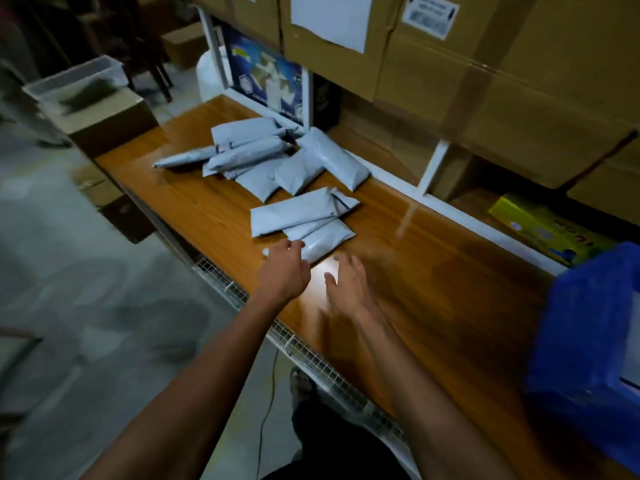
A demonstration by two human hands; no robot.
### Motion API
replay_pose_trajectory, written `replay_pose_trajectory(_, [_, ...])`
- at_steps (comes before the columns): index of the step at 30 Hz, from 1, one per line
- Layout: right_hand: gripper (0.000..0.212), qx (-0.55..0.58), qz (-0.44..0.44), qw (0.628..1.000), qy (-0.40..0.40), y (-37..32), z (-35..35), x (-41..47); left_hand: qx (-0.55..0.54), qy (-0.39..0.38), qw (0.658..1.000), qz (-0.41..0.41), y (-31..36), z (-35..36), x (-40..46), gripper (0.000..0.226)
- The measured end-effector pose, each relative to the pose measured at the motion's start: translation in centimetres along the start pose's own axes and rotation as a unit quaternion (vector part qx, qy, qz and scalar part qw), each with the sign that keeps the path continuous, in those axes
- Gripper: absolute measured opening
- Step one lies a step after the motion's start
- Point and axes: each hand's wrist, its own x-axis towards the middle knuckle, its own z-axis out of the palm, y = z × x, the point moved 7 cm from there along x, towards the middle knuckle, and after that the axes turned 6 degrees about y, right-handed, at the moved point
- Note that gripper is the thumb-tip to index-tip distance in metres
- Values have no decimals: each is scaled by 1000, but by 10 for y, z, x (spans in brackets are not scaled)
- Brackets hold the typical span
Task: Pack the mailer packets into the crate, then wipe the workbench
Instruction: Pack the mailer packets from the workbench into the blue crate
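Several grey mailer packets lie on the wooden workbench (433, 289). A far pile (263, 154) sits near the shelf frame, and a nearer small stack (301, 216) lies in the middle. My left hand (284, 268) reaches to the nearest packet (322, 242) and its fingertips touch the packet's near left edge. My right hand (346, 285) is blurred, with fingers spread just above the bench beside that packet, holding nothing. The blue crate (581, 341) stands at the right end of the bench.
Cardboard boxes (485, 81) fill the shelving behind the bench. A yellow-green box (547, 230) lies on the lower shelf at the right. A clear plastic tub (76, 81) rests on a carton beyond the bench's far left end. A wire mesh tray (311, 358) runs under the front edge.
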Motion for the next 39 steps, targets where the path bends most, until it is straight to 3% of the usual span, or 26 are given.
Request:
replay_pose_trajectory(4, [87,2,8,1000,16,-31,37,62,20,-2,1000,7,-36,1,66,60])
replay_pose_trajectory(8, [126,-56,48,997,-10,-38,79,107,70,-53,995,45,-53,19,115,71])
replay_pose_trajectory(11, [140,-101,60,993,-1,-25,90,127,100,-102,988,64,-61,38,147,75])
replay_pose_trajectory(17, [121,-157,59,985,-41,27,58,162,113,-92,986,86,-59,58,173,69])
replay_pose_trajectory(21, [102,-167,87,982,-18,58,31,169,140,-41,988,51,-47,51,166,70])
replay_pose_trajectory(24, [83,-158,99,982,43,65,20,168,152,5,988,35,-42,45,158,81])
replay_pose_trajectory(26, [85,-150,87,982,77,62,19,172,138,13,990,36,-39,47,161,83])
replay_pose_trajectory(29, [98,-158,56,983,78,58,26,178,94,-35,993,65,-34,65,169,81])
replay_pose_trajectory(32, [83,-199,40,975,86,59,30,178,78,-85,991,73,-32,82,164,76])
replay_pose_trajectory(34, [72,-212,49,971,97,62,28,176,81,-77,992,58,-35,84,154,72])
replay_pose_trajectory(39, [82,-188,59,975,104,73,27,168,73,-65,994,57,-36,82,133,72])
